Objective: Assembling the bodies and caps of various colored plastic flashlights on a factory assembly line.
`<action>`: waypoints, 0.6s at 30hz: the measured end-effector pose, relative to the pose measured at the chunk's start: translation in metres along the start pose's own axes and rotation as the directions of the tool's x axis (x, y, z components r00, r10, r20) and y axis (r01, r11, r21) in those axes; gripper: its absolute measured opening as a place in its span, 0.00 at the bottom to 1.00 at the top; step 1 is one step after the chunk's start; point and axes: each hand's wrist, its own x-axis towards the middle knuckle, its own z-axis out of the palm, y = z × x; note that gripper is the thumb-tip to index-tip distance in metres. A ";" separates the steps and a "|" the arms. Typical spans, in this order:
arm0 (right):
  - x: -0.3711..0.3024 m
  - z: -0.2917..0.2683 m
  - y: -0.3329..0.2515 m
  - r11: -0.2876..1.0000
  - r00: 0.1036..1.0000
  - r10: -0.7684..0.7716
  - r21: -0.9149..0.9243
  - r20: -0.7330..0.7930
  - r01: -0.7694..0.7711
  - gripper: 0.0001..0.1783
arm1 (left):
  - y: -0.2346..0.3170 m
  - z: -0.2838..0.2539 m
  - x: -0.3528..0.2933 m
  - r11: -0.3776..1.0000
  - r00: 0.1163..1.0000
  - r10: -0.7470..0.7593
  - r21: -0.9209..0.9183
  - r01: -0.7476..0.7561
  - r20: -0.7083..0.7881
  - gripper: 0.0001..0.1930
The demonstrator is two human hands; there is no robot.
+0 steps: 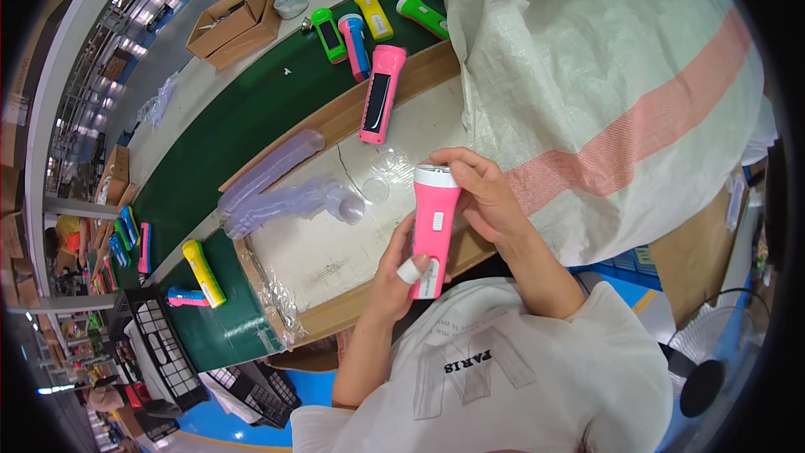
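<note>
Pink flashlight: base hidden by hands.

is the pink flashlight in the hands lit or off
Cannot tell. The pink flashlight is held upright by both hands, lens end up and away from the camera; no glow is visible.

a woven sack is crowding the right; a pink torch and stacked clear lenses are lying ahead; bare board is sitting between them.

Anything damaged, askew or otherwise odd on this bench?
The white work board has a dark crack running down from its far edge, and its clear plastic wrap is crumpled and peeling at the left corner. The left hand has a taped fingertip.
</note>
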 end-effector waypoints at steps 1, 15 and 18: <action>0.001 -0.001 0.003 1.000 1.000 -0.004 0.005 -0.006 0.004 0.23 | -0.002 0.000 0.000 0.923 0.986 0.140 0.372 -0.099 -0.085 0.36; 0.030 -0.046 -0.030 -0.154 0.875 -0.463 -0.985 0.141 0.078 0.26 | 0.078 -0.116 0.085 0.807 0.785 0.487 0.541 -0.237 -0.383 0.31; 0.032 -0.045 -0.040 -0.432 0.903 -0.377 -0.902 0.207 0.027 0.26 | 0.099 -0.131 0.104 0.001 0.554 0.833 1.000 0.010 -0.006 0.28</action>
